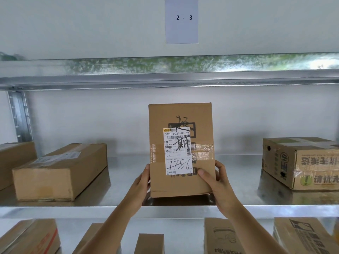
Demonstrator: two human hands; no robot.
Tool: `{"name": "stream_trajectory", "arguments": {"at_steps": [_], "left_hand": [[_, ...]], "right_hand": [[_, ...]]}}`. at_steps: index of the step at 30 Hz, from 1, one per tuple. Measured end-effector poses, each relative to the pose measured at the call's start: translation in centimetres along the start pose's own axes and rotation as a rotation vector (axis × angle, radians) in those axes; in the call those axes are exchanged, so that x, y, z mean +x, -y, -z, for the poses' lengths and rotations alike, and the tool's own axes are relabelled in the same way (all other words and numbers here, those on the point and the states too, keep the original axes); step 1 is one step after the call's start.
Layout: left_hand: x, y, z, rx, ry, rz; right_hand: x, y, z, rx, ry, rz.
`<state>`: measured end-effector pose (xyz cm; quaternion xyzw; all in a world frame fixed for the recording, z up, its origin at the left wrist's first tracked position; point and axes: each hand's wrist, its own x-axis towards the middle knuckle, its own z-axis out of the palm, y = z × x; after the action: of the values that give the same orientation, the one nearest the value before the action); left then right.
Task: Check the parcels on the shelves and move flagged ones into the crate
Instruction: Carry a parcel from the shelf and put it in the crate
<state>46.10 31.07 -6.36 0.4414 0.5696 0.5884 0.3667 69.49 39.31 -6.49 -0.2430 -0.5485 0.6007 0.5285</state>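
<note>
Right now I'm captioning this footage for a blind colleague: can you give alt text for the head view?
Both hands, left hand and right hand, hold a cardboard parcel upright over a metal shelf, its shipping label with handwritten 7786 facing the camera. Other boxes sit either side; a sign reads 2 - 3.

A paper sign [181,20] on the wall above the shelves reads "2 - 3", and the shipping label [178,151] on the upright cardboard parcel [181,114] reads "502B P021-00 94" in print and "7786" handwritten.

Labelled parcel [180,149] between two hands
</note>
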Motion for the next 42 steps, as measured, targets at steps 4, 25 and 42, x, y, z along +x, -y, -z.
{"name": "stream_trajectory", "arguments": {"at_steps": [4, 25, 42], "left_hand": [[0.0, 0.1, 0.1, 0.01, 0.004, -0.013], [0.3, 0.5, 0.3, -0.017, 0.003, -0.001], [0.7, -5.6, 0.0, -0.169, 0.042, -0.112]], "right_hand": [[0.1, -0.1, 0.1, -0.009, 0.003, 0.003], [0.1, 0.0, -0.1, -0.02, -0.003, -0.008], [-0.3, 5.2, -1.7, -0.268, 0.028, -0.089]]}}
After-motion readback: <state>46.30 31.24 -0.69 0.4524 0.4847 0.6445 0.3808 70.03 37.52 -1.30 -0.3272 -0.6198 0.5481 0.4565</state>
